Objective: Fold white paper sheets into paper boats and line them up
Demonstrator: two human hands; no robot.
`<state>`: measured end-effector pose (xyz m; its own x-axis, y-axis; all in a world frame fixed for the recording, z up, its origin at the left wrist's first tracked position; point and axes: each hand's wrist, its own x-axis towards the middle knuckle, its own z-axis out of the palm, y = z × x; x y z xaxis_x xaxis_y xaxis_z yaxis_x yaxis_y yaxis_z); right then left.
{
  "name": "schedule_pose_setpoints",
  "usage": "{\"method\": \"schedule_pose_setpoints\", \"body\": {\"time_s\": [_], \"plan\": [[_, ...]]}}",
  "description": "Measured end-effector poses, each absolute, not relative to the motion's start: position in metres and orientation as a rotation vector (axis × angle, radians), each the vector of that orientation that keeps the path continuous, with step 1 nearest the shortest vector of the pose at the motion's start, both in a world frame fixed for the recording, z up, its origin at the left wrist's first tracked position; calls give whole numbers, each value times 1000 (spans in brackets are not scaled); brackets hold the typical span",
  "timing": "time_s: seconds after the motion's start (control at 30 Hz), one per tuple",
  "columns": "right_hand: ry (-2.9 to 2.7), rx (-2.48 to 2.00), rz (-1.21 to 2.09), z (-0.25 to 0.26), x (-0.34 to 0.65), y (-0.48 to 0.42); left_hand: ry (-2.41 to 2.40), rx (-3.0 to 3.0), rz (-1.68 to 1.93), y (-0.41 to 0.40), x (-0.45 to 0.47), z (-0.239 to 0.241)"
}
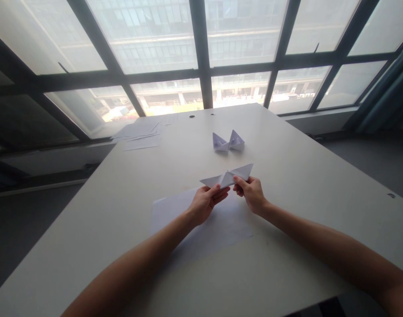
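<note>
A folded white paper boat (pixel 228 178) is held up between both hands, its two pointed ends spread left and right. My left hand (pixel 205 201) pinches its lower edge left of the middle, thumb in front and fingers beneath. On the right side, my right hand (pixel 252 193) grips it with the thumb pressed on the near face. Below the hands a white sheet of paper (pixel 175 220) lies flat on the table. Farther back, two finished-looking paper boats (pixel 220 143) stand side by side, close together.
The white table (pixel 303 185) stretches away to large dark-framed windows (pixel 201 44). Loose white sheets (pixel 142 134) lie in an overlapping pile at the far left. A round dark hole (pixel 192 116) is set near the far edge. A blue curtain (pixel 382 92) hangs at right.
</note>
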<state>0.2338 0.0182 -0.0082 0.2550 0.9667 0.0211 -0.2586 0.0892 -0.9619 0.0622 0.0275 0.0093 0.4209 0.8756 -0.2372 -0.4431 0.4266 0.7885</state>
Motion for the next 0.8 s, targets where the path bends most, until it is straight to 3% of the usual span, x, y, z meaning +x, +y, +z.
{"method": "schedule_pose_setpoints", "body": {"time_s": [0.37,0.6,0.8], "plan": [[-1040,-1070,1180,-3,228,11,728,784,940,24,64,7],[-866,-999,1319,-3,231,13,632,728,942,22,67,8],[-971,-981,1250,1,218,6,558,769,1026,15,77,7]]}}
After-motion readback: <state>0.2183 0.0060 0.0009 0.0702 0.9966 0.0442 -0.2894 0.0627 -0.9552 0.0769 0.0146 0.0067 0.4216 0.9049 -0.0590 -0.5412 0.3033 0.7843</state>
